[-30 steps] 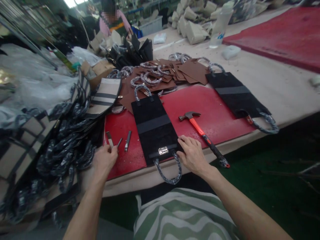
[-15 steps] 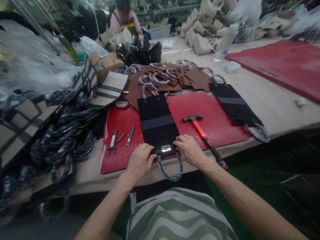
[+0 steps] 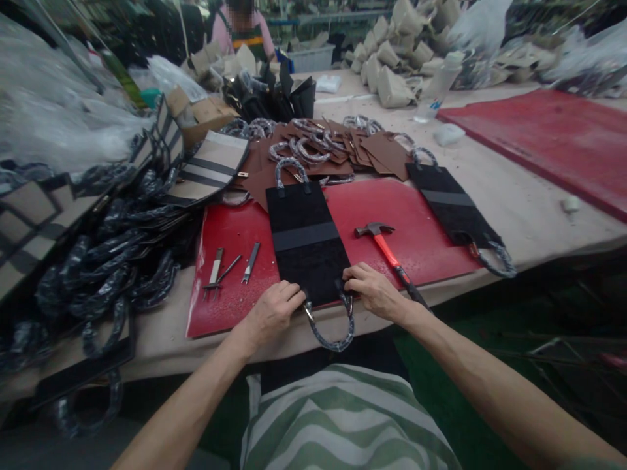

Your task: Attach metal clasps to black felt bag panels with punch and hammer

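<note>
A long black bag panel (image 3: 307, 238) with a grey cross band lies on a red mat (image 3: 228, 307), wrapped handles at both ends. The near handle (image 3: 333, 344) hangs past the table edge, with gold-coloured metal at its ends. My left hand (image 3: 274, 310) is closed on the panel's near left corner, fingertips bent beside the handle's left end. At the near right corner my right hand (image 3: 375, 290) pinches the panel beside the other handle end. Right of the panel rests a claw hammer (image 3: 386, 248) with an orange and black handle. Several metal punch tools (image 3: 251, 262) lie left of it.
Another black panel (image 3: 453, 202) lies at the right. Brown panels (image 3: 386, 153) with wrapped handles are heaped behind the mat, and checked pieces (image 3: 208, 166) pile up at left. A bottle (image 3: 441, 88) stands farther back. A person (image 3: 245, 32) is across the table.
The silver metal plate at the panel's near end has gone from sight, and gold-coloured metal now shows at the handle ends. Both hands stay at the corners. The view has shifted slightly.
</note>
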The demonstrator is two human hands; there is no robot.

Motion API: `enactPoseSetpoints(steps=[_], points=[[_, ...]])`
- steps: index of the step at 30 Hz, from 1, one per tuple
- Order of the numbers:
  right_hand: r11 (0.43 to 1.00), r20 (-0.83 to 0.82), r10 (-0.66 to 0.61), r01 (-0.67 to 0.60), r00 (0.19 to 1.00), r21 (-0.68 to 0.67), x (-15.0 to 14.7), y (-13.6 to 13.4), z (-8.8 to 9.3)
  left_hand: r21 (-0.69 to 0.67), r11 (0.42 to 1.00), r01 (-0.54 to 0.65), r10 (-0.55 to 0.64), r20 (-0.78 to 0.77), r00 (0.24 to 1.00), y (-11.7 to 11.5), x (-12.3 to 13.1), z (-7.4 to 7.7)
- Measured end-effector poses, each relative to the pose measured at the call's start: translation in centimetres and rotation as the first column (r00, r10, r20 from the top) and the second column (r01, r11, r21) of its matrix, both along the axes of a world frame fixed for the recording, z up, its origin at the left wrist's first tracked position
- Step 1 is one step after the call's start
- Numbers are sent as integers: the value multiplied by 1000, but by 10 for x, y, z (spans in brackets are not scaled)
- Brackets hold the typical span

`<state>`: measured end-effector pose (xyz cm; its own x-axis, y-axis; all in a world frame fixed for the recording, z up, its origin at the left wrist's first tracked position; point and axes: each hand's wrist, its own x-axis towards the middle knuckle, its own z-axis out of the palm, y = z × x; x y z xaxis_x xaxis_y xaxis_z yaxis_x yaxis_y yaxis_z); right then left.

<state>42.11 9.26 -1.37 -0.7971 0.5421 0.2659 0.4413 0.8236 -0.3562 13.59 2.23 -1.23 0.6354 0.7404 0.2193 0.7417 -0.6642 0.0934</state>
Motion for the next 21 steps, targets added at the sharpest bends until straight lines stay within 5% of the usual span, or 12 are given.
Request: enactPoseSetpoints(steps=[5, 13, 21], points=[[999, -141, -34, 30, 989, -35, 0, -3, -8, 113, 991, 73, -85, 113, 990, -2, -13, -12], [985, -301, -54, 2, 952, -171, 1, -15, -3, 108, 990, -94, 65, 240, 969, -14, 1, -16], [993, -258, -35, 4, 966, -119, 2, -9, -7, 75, 985, -157, 137, 226, 965, -17, 11, -12]])
